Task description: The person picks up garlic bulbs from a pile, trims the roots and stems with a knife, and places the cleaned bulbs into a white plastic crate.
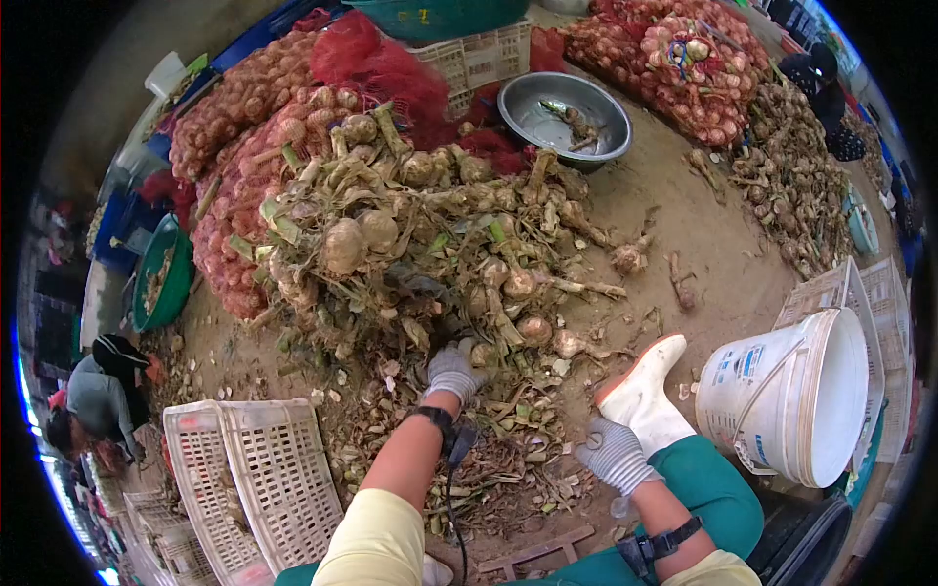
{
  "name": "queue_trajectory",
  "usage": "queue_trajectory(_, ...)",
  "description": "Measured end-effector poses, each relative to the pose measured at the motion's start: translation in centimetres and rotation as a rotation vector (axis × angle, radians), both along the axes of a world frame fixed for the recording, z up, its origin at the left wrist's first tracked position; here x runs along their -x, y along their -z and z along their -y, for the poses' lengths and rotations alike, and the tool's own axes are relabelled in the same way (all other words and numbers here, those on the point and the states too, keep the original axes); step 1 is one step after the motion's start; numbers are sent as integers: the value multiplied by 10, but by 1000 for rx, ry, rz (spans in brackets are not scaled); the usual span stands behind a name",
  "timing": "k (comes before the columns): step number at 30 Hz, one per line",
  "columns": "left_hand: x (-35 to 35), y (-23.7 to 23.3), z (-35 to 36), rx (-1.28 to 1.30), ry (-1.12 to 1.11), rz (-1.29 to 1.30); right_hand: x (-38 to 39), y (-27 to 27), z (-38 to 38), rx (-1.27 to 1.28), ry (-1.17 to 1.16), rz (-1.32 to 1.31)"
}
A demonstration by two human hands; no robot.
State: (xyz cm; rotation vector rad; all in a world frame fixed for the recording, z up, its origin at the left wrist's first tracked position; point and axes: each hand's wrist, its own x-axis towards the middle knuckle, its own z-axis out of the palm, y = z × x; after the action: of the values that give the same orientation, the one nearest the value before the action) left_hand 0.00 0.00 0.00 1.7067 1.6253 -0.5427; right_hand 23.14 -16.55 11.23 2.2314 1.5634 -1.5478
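My left hand (pixel 454 373), in a striped grey-white glove, reaches into the near edge of a large heap of garlic (pixel 420 215) with stalks and dry leaves on. Its fingers are curled against a garlic bulb (pixel 484 355), and their tips are partly hidden. My right hand (pixel 618 457), gloved alike, is closed beside my white boot (pixel 655 391) and green trouser leg. Whatever it holds, if anything, is hidden. Cut stalks and peelings (pixel 489 439) cover the ground between my hands.
A white bucket (pixel 772 396) lies tipped at right, by plastic crates (pixel 889 332). Another crate (pixel 278 479) stands at left. Behind the heap are a metal basin (pixel 611 103) holding some garlic and red net sacks (pixel 244 98). A person (pixel 98 400) bends at far left; another (pixel 821 88) is at upper right.
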Motion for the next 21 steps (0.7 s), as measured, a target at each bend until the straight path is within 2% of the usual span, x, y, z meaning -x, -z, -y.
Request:
queue_trajectory(2, -5, 2, 25, -270, 27, -20, -1, 6, 13, -122, 40, 1)
queue_trajectory(3, 11, -10, 1, -328, 39, -84, 12, 26, -9, -179, 47, -64)
queue_trajectory(5, -3, -22, 25, -108, -25, 220, 7, 20, 2, -187, 51, -76)
queue_trajectory(6, -15, 0, 55, -287, 55, 107, 4, 8, 3, -151, 5, -45)
queue_trajectory(7, -23, -8, 66, -308, 75, 154, 6, 0, 1, -152, 10, -44)
queue_trajectory(9, -30, -8, 71, -121, -47, 155, 9, -11, 1, -189, 11, -26)
queue_trajectory(13, -22, -19, 102, -229, -68, 271, -4, 2, 13, -209, 101, -65)
queue_trajectory(15, 8, -29, 110, 386, -425, 1104, -11, -5, 13, -256, 128, -64)
queue_trajectory(17, 29, -70, 129, 650, -700, 1365, -9, -17, 8, -185, 115, -69)
queue_trajectory(18, 33, -86, 140, 810, -926, 1535, -3, -16, 7, -282, 90, -90)
queue_trajectory(19, 37, -94, 151, 741, -1001, 1597, 0, -20, 10, -285, 84, -101)
queue_trajectory(21, 38, -121, 156, 633, -1103, 1510, 16, -41, 11, -296, -79, -136)
